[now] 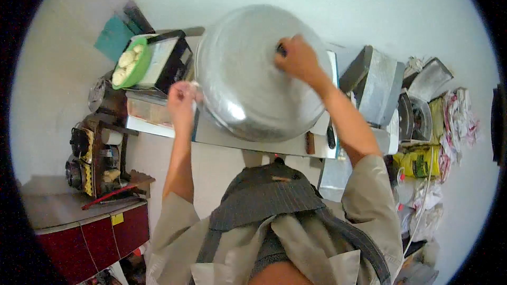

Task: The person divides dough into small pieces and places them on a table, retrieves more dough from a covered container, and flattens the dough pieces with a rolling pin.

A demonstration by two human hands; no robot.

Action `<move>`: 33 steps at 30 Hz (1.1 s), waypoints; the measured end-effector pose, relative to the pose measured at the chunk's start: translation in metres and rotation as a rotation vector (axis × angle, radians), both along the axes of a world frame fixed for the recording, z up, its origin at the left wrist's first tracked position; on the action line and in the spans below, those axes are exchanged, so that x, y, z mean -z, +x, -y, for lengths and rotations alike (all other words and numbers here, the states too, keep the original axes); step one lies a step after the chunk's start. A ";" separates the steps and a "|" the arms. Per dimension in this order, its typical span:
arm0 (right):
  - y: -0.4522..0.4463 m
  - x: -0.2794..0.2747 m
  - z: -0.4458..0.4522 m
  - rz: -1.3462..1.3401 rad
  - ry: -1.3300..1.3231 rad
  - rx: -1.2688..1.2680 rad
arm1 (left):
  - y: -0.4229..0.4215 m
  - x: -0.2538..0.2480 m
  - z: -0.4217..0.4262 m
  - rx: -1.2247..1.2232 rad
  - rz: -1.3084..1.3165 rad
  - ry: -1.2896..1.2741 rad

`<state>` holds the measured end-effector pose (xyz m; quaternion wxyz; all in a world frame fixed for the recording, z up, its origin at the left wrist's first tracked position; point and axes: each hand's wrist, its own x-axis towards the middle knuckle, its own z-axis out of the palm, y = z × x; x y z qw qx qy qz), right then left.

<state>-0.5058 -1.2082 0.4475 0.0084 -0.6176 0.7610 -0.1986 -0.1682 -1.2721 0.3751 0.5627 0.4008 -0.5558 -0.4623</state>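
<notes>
A large round silver metal lid (pixel 237 68) with a domed top fills the middle of the head view. My right hand (pixel 298 62) is closed around the dark knob (pixel 281 49) on top of it. At the lid's left edge is my left hand (pixel 182 97), its fingers curled together beside or against the rim; what they hold, if anything, does not show clearly. Whatever is under the lid is hidden. To the left, a green bowl (pixel 138 68) of pale round dough pieces (pixel 127 59) stands on a black-edged box (pixel 171 55).
The lid is above a white worktable (pixel 227 140). A dark-handled knife (pixel 331 136) lies at its right. Metal containers (pixel 377 87) and bags (pixel 422 161) crowd the right side. At lower left are a shelf (pixel 103 153) with jars and a dark red cabinet (pixel 100 240).
</notes>
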 end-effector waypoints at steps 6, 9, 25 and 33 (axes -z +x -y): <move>-0.146 -0.036 -0.081 0.030 -0.212 0.233 | -0.066 -0.002 0.036 0.140 0.369 -0.072; -0.184 -0.043 -0.130 0.103 -0.278 0.306 | -0.126 0.050 0.049 0.263 0.599 -0.311; -0.193 -0.001 -0.111 0.165 -0.219 0.116 | -0.152 0.076 -0.001 0.284 0.894 -0.553; -0.084 0.023 0.006 0.119 -0.108 -0.315 | 0.026 0.043 -0.167 -0.317 0.765 -0.019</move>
